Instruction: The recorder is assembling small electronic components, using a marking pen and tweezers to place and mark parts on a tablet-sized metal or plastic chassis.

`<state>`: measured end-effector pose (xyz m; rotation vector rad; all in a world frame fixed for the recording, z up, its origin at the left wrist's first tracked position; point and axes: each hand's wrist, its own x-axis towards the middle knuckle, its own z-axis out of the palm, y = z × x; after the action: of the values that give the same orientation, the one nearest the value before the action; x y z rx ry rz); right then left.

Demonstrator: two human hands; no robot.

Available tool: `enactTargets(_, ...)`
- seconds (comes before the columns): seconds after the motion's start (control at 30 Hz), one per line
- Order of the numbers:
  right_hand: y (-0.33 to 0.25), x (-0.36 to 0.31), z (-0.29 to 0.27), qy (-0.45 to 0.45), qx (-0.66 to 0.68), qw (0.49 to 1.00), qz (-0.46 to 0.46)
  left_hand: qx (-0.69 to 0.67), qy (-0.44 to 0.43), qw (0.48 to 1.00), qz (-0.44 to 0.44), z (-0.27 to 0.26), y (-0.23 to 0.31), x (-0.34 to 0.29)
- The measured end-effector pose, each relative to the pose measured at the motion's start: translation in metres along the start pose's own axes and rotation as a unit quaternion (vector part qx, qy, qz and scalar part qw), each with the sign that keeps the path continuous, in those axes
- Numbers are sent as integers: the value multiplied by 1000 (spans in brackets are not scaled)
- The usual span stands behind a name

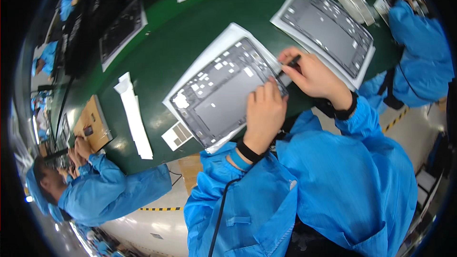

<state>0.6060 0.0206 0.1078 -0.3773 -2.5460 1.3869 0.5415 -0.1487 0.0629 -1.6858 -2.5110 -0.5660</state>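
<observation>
A dark grey flat device shell (pixel 223 100) with small white stickers lies in a white tray (pixel 216 50) on the green table. My left hand (pixel 264 112) presses flat on the shell's near right edge. My right hand (pixel 312 74) grips a thin black tool (pixel 289 64), whose tip touches the shell's right corner, just beyond my left fingers. Both wrists wear black bands, and the sleeves are blue.
A second grey shell in a white tray (pixel 328 26) lies to the right. White paper strips (pixel 133 114) and a small swatch card (pixel 177 135) lie to the left. A blue-clad co-worker (pixel 95 181) works at a brown board (pixel 93 123); another person (pixel 419 47) sits far right.
</observation>
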Motion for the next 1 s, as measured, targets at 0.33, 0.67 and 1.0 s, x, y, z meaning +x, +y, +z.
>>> enactTargets(0.33, 1, -4, 14, 165, 194, 967, 4, -33, -28, 998, -35, -31, -5, -2)
enactTargets(0.67, 12, -21, 56, 99, -99, 987, -74, 73, 40, 883, -461, -72, -121, -85)
enactTargets(1.0, 6, -19, 48, 204, -77, 972, -85, -128, 202, 912, -335, -128, -110, -47)
